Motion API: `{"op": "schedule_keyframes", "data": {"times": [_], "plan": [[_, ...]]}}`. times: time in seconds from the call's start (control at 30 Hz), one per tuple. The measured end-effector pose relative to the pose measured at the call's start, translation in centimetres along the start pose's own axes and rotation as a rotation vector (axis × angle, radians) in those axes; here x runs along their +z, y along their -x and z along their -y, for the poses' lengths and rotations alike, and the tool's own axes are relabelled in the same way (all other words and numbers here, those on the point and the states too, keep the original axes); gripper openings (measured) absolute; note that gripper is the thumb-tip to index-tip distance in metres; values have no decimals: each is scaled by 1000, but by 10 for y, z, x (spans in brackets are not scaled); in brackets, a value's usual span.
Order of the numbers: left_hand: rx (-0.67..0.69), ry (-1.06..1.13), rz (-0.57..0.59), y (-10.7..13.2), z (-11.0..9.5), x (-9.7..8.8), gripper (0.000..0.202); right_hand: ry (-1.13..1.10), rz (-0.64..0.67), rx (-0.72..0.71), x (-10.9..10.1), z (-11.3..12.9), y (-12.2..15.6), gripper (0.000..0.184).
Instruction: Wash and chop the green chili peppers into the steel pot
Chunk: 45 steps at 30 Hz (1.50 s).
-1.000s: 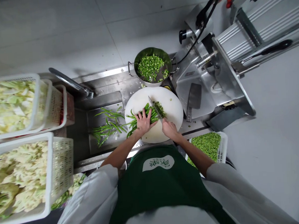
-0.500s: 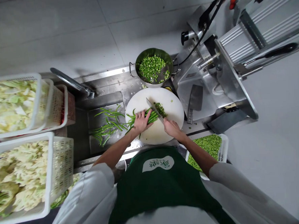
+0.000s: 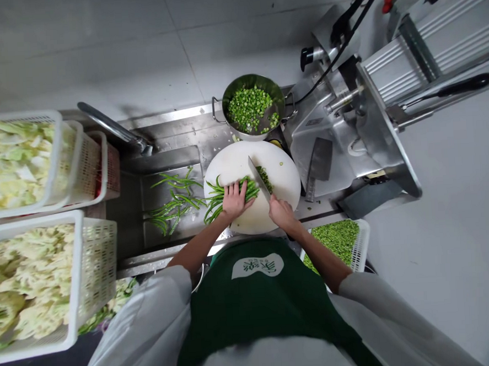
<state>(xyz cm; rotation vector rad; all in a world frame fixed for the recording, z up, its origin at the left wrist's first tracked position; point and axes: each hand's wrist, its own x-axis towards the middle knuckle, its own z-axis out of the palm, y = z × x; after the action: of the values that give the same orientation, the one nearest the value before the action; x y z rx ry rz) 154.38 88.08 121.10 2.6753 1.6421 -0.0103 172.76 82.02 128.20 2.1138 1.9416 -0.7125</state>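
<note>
My left hand (image 3: pixel 235 201) presses down over a bunch of green beans (image 3: pixel 251 188) on the round white cutting board (image 3: pixel 251 224), its fingers over their cut ends. In my right hand (image 3: pixel 282 211) is the handle of a kitchen knife (image 3: pixel 258 176). The blade slants up and left, between the bunch and a small heap of chopped beans (image 3: pixel 264 179). The tails of the bunch reach past the board's left edge. More whole beans (image 3: pixel 175 209) lie loose in the sink to the left.
Behind the board stands a two-handled pot (image 3: pixel 254 108) with chopped green pieces. A metal slicing machine (image 3: pixel 373 125) is on the right, with a flat scraper (image 3: pixel 320 159) beside the board. Baskets of cauliflower (image 3: pixel 39 278) and cabbage (image 3: pixel 15 164) stand left. A faucet (image 3: pixel 114 127) juts over the sink.
The knife and my right hand have shifted slightly right. My left hand has also slid a little right on the beans, and its fingers now point more toward the far side.
</note>
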Motion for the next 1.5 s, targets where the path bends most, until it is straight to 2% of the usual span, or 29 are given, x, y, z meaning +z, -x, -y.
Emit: {"op": "schedule_keyframes", "data": {"times": [0.2,0.3,0.47,0.6,0.77,0.87,0.97,1.1,1.2,1.3,1.37,1.5], "plan": [[-37,33,11,-11,6,-15,107,-20,3,-2,-2,-4,1,36],[-66,41,37,-19,3,-16,97,-20,-27,34,1,-8,2,35],[-251,31,-7,-19,-20,-12,84,0,-26,-6,6,-2,1,37],[-227,76,-69,-7,-25,-9,83,16,2,-64,3,-3,-2,38],[-263,133,-105,-4,-24,1,66,43,5,-79,2,-4,-4,39],[-239,136,-134,-2,-25,1,65,58,21,-109,3,-2,-5,39],[-162,121,-148,9,-23,-4,69,55,30,-85,4,-5,-6,38],[8,139,-68,29,-19,-1,46,51,6,-89,6,-10,-8,35],[107,157,-17,36,-16,7,40,39,-7,-95,7,-12,-9,35],[136,140,20,36,-12,10,43,31,-5,-90,6,-13,-8,34],[76,110,7,34,-10,7,46,30,5,-81,4,-11,-7,34],[-58,50,-14,27,-7,-3,78,35,23,-72,2,-5,-5,34]]}}
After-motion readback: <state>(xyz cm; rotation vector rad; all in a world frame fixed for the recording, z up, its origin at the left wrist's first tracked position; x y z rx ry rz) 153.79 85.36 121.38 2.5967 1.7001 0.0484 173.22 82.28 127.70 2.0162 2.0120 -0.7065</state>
